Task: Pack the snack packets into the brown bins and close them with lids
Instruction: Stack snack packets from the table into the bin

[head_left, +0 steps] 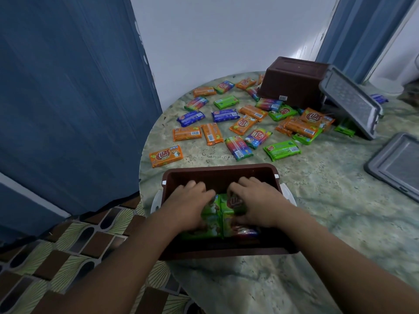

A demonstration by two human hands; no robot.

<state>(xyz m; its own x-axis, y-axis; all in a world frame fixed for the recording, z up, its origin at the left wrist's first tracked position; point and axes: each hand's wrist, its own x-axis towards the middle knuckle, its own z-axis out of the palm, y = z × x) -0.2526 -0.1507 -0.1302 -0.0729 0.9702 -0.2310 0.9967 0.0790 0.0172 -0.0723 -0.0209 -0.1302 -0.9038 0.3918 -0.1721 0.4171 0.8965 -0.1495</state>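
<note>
brown bin (221, 172): long axis left-right | green packets (217, 219): lengthwise away | both grips clamp packets

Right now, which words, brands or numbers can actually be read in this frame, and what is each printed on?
"KUAT": orange packet nearest the near bin's far left corner.
"KUAT": orange packet on the pile beside the overturned bin.
Red logos on other packets, such as the rainbow packet: same shape, too blurred to read.
Barcodes and small print on packet backs, such as the blue packet: too small.
Sticker on the overturned bin: unreadable.
</note>
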